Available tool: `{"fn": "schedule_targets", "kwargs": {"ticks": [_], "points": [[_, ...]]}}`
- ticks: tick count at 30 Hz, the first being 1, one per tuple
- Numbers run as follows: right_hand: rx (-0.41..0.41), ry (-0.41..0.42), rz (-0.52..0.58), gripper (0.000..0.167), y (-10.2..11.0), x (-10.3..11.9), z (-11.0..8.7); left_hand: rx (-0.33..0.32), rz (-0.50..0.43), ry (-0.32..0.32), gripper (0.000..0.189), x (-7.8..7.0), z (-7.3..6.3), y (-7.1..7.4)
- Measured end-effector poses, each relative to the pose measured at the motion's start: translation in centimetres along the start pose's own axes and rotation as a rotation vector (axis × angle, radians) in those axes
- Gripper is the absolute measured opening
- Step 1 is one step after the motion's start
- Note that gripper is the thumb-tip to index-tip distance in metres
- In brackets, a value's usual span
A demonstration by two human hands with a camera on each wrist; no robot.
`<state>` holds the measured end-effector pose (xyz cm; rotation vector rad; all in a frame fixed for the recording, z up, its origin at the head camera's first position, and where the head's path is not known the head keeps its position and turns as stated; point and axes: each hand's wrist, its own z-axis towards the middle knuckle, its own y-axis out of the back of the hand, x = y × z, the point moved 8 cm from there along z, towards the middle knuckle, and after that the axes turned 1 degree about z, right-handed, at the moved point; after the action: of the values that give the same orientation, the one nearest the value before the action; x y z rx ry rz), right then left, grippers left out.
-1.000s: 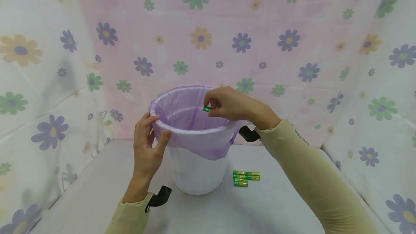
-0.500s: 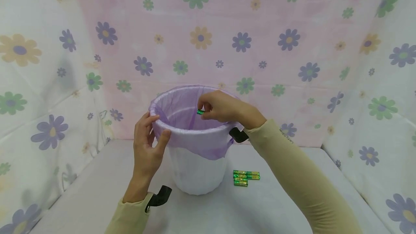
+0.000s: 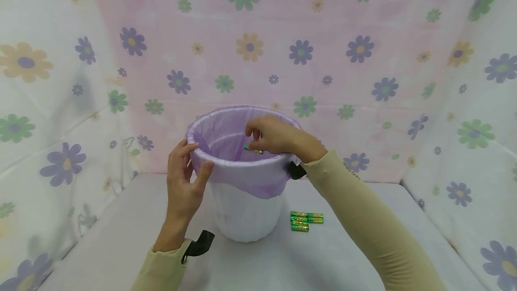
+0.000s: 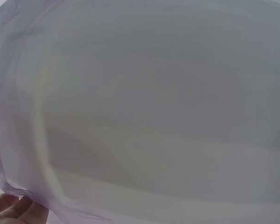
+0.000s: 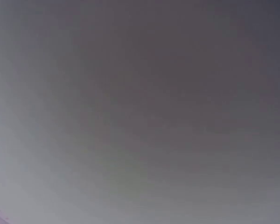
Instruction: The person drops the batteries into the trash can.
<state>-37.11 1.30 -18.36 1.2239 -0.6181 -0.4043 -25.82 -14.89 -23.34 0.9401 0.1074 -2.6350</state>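
Observation:
A white trash can (image 3: pixel 246 214) stands on the table, lined with a purple trash bag (image 3: pixel 242 178) folded over its rim. My left hand (image 3: pixel 183 187) grips the rim on the left, thumb outside and fingertips over the edge. In the left wrist view its fingers (image 4: pixel 25 210) show at the bag's edge. My right hand (image 3: pixel 274 136) hangs over the can's mouth, thumb and index finger parted. A green-and-gold battery (image 3: pixel 258 151) shows just below those fingertips, partly behind the thumb, inside the opening. The right wrist view is a grey blur close to the can.
Several green-and-gold batteries (image 3: pixel 300 220) lie grouped on the white tabletop (image 3: pixel 335 255), right of the can. A flower-patterned cloth (image 3: pixel 274 57) hangs behind and at both sides.
My right hand has moved left and down over the can's mouth. Its thumb and finger have parted, and the battery has dropped below them. The left hand has stayed on the rim.

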Motion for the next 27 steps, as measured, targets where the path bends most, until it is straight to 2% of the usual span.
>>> {"fn": "schedule_targets", "kwargs": {"ticks": [15, 27], "points": [[-0.006, -0.007, 0.007, 0.024, 0.5, 0.0, -0.3, -0.004, 0.017, 0.007, 0.043, -0.5, 0.1, -0.1], [-0.087, -0.023, 0.069, 0.019, 3.3, -0.6, -2.7, -0.003, 0.008, -0.001, 0.044, -0.2, 0.1, -0.1]]}}
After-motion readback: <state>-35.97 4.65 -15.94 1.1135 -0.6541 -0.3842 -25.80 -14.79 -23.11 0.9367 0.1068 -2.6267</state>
